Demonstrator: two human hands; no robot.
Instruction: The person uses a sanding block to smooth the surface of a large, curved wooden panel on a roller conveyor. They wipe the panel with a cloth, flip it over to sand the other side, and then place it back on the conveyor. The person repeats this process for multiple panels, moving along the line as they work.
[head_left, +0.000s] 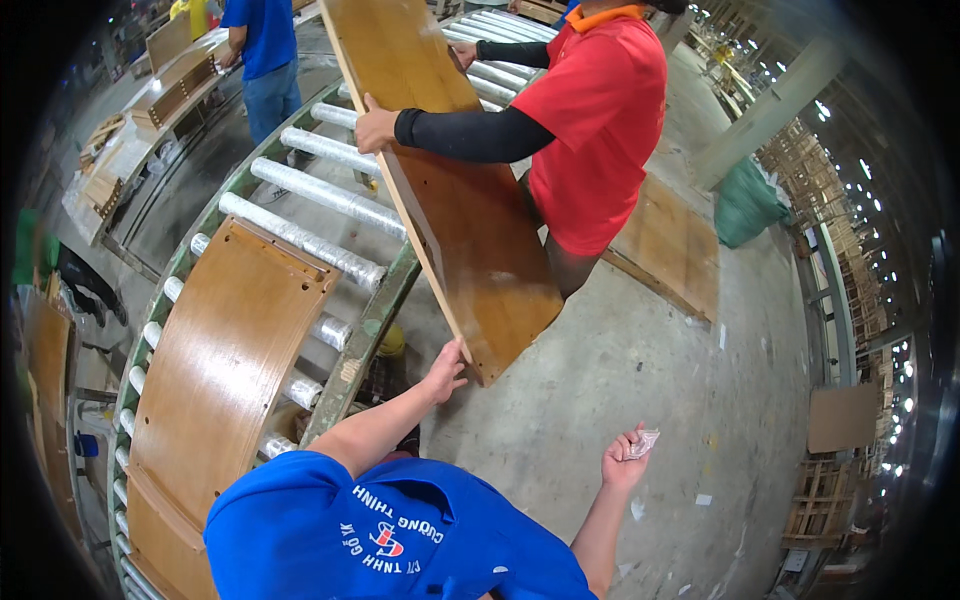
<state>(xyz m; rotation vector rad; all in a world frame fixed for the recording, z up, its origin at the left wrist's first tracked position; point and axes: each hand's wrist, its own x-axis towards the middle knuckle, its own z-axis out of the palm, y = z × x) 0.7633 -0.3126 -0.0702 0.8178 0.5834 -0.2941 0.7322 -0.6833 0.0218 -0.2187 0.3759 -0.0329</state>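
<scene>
A long brown wooden panel point(450, 200) is held up at a slant by a co-worker in a red shirt, whose hand grips its upper left edge. My left hand point(443, 374) is at the panel's lower left edge, fingers apart; whether it touches the wood or is just beside it, I cannot tell. Out to the right, over the floor, my right hand point(621, 463) is closed on a small crumpled pinkish-white piece point(643, 444), perhaps paper or cloth. Another brown panel point(225, 340), with small holes near its corners, lies on the roller conveyor point(330, 150) to my left.
Behind the co-worker point(605, 120), a flat wooden board point(665, 245) lies low by the concrete floor point(580, 390). A green sack point(748, 205) stands near a pillar. At far left, a bench point(135, 135) carries wooden parts, with another person in blue beside it. Paper scraps litter the floor.
</scene>
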